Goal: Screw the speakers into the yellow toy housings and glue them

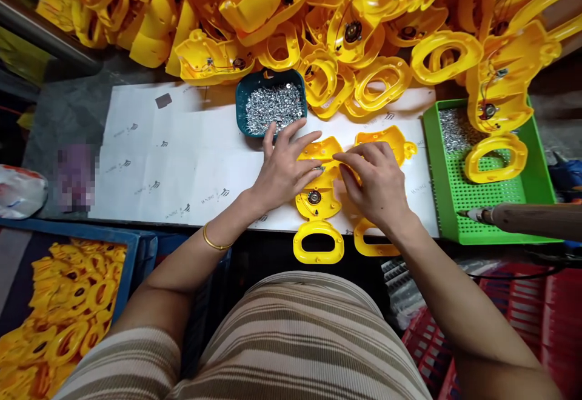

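Left shell [318,203], right shell [391,139] side by side at frame centre, long axes vertical, handle loops toward bottom edge. Left hand [282,173] spread flat on left shell; right hand [377,185] fingertips pinched, contents unclear.

Teal screw dish [240,102], green tray [454,200] — yellow shells [254,0] heaped behind.

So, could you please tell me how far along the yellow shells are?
Seemingly done: yellow shells in the blue crate. In hand: left hand and right hand rest on two shells on the white sheet. Left: the big heap behind.
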Action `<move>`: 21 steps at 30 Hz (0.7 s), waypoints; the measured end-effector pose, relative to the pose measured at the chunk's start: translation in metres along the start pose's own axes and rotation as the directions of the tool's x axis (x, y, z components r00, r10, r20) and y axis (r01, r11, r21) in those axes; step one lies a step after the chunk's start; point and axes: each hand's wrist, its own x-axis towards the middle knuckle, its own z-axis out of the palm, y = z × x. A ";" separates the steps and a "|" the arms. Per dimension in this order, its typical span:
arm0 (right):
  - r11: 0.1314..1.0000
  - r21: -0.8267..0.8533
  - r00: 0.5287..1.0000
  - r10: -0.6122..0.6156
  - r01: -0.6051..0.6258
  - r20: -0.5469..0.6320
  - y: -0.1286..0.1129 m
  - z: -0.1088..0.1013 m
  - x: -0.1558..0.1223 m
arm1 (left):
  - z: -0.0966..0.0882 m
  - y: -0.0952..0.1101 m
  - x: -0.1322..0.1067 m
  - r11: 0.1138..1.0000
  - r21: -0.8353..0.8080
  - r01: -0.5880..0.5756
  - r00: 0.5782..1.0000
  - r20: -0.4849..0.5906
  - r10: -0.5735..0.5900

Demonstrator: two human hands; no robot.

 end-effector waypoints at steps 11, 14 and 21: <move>0.991 -0.127 0.973 0.065 -0.037 0.222 -0.012 0.003 0.006 | 0.011 0.008 0.002 0.986 0.165 0.005 1.000 0.003 -0.006; 0.988 -0.149 0.972 0.065 -0.031 0.228 -0.012 0.004 0.006 | 0.013 0.008 0.005 0.986 0.168 -0.004 1.000 0.026 0.000; 0.990 -0.139 0.972 0.056 -0.024 0.230 -0.013 0.008 0.008 | 0.017 0.006 0.010 0.988 0.152 -0.005 0.999 0.044 -0.002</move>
